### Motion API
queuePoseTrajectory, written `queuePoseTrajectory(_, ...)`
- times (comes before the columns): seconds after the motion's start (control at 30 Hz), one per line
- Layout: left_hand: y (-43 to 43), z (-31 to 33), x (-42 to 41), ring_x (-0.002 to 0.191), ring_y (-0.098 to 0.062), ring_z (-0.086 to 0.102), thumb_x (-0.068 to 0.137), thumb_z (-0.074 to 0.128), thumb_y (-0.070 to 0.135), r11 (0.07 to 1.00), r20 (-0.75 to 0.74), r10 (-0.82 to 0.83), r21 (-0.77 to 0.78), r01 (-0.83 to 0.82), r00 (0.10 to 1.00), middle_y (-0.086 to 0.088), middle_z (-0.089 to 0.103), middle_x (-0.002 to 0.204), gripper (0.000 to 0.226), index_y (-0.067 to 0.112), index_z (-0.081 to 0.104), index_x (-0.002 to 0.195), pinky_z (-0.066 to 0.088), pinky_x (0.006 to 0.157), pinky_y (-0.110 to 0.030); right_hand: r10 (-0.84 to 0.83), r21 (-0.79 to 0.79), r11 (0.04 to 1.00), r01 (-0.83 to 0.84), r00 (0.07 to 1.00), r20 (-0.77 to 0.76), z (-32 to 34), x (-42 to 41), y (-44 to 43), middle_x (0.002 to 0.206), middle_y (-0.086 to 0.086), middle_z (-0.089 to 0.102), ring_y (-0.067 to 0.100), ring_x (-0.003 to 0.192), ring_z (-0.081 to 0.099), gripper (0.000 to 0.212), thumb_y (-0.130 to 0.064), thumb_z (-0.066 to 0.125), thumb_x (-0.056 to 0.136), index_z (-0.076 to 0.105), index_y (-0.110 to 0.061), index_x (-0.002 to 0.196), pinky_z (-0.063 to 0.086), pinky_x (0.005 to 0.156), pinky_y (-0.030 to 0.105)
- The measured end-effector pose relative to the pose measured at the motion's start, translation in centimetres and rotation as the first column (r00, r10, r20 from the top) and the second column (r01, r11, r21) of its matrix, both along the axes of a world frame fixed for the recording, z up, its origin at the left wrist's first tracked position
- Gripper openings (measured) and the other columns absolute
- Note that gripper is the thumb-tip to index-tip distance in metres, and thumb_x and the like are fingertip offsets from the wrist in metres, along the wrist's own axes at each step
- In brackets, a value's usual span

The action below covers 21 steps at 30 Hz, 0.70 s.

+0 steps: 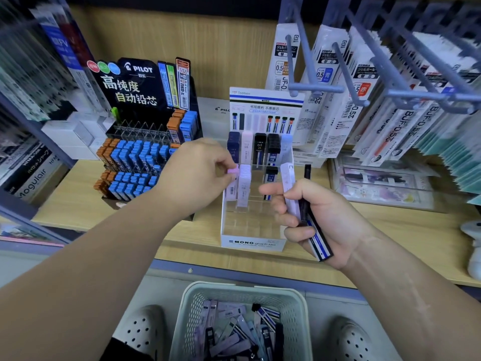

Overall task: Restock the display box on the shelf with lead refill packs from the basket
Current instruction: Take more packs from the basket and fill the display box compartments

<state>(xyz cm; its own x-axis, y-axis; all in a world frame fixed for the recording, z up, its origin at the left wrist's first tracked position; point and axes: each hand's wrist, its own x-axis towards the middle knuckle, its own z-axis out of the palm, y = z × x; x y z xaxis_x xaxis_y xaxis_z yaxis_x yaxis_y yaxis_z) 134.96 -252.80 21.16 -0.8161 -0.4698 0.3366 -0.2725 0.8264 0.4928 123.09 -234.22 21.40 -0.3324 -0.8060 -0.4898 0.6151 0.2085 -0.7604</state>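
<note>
Lead refill pack (233, 170) (pink, slim)

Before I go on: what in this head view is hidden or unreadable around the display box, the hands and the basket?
- Head view: the left hand covers part of the left column of the display box, so the slot under the pink pack is unclear.
- Head view: fingers of the right hand hide how many packs it holds.
- Head view: the bottom edge cuts off the basket; its contents cannot be counted.

"MONO graph MG" on the white display box (252, 242), "PILOT" on the black lead stand (138, 84).
</note>
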Motion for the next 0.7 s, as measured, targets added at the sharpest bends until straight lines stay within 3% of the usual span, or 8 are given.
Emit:
queuePoseTrajectory(0.1, 0.1, -0.2, -0.2, 0.078, -0.019, 0.06, 0.074, 0.083, 0.018, 0.997, 0.007, 0.027, -0.073, -0.026, 1.0, 0.003, 0.06, 0.082, 0.013, 0.018, 0.073, 0.082, 0.054, 0.069, -0.042, 0.017, -0.035, 0.999, -0.017, 1.0, 0.008, 0.1, -0.2, 0.2, 0.069, 0.003, 0.049, 0.01, 0.051, 0.037, 0.033, -0.007, 0.046, 0.089, 0.07, 0.0, 0.11, 0.022, 0.034, 0.015)
queuePoseTrajectory(0.23, 0.1, 0.0, -0.3, 0.078, -0.014, 0.054, 0.072, 0.082, 0.016, 0.997, 0.059, 0.027, -0.078, -0.022, 0.998, 0.006, 0.056, 0.081, 0.02, 0.02, 0.069, 0.087, 0.052, 0.07, -0.04, 0.039, -0.069, 0.997, -0.038, 0.999, 0.017, 0.1, -0.3, 0.3, 0.069, 0.004, 0.049, 0.01, 0.052, 0.036, 0.033, -0.006, 0.045, 0.088, 0.072, 0.0, 0.105, 0.022, 0.033, 0.015)
queuePoseTrajectory(0.3, 0.1, 0.5, -0.4, 0.076, -0.004, 0.052, 0.073, 0.081, 0.013, 0.999, 0.051, 0.015, -0.047, -0.012, 0.999, 0.008, 0.056, 0.081, 0.025, 0.022, 0.07, 0.093, 0.049, 0.071, -0.029, 0.059, -0.071, 0.996, -0.058, 0.998, 0.014, 0.1, -0.2, 0.4, 0.069, 0.004, 0.049, 0.01, 0.051, 0.036, 0.032, -0.005, 0.045, 0.088, 0.073, -0.001, 0.103, 0.021, 0.033, 0.015)
queuePoseTrajectory(0.37, 0.5, 1.4, -0.4, 0.068, 0.005, 0.053, 0.08, 0.077, 0.012, 0.992, -0.019, 0.0, 0.123, 0.002, 1.0, 0.011, 0.06, 0.078, 0.021, 0.023, 0.072, 0.098, 0.043, 0.067, -0.014, 0.091, -0.077, 0.993, -0.09, 0.996, 0.005, 0.1, 0.0, 0.4, 0.069, 0.004, 0.049, 0.01, 0.051, 0.036, 0.032, -0.006, 0.047, 0.087, 0.072, 0.0, 0.106, 0.022, 0.033, 0.015)
queuePoseTrajectory(0.47, 2.3, 2.7, -0.5, 0.065, -0.007, 0.06, 0.089, 0.072, 0.014, 0.832, -0.13, -0.062, 0.541, 0.123, 0.99, 0.008, 0.069, 0.08, 0.015, 0.022, 0.075, 0.102, 0.051, 0.066, -0.023, 0.133, -0.077, 0.988, -0.133, 0.991, -0.004, 0.3, 0.3, 0.3, 0.068, 0.005, 0.049, 0.01, 0.051, 0.036, 0.034, -0.009, 0.051, 0.081, 0.07, 0.001, 0.108, 0.019, 0.035, 0.016)
queuePoseTrajectory(0.57, 3.6, 2.7, -0.7, 0.066, -0.001, 0.06, 0.089, 0.07, 0.009, 0.704, -0.148, -0.166, 0.675, 0.222, 0.975, 0.012, 0.07, 0.075, 0.012, 0.013, 0.076, 0.098, 0.044, 0.062, -0.011, 0.155, -0.086, 0.984, -0.155, 0.988, 0.001, 0.4, 0.7, 0.1, 0.068, 0.006, 0.05, 0.01, 0.051, 0.037, 0.032, -0.007, 0.05, 0.084, 0.07, 0.002, 0.107, 0.016, 0.037, 0.017)
queuePoseTrajectory(0.7, 3.8, 2.3, -0.7, 0.057, -0.014, 0.053, 0.087, 0.071, 0.008, 0.632, -0.172, -0.157, 0.739, 0.233, 0.972, 0.001, 0.066, 0.066, 0.003, 0.009, 0.074, 0.089, 0.044, 0.054, -0.022, 0.174, -0.081, 0.982, -0.173, 0.985, 0.006, 0.4, 1.0, 0.0, 0.071, 0.01, 0.054, 0.012, 0.051, 0.04, 0.034, -0.008, 0.049, 0.085, 0.069, 0.003, 0.11, 0.018, 0.035, 0.015)
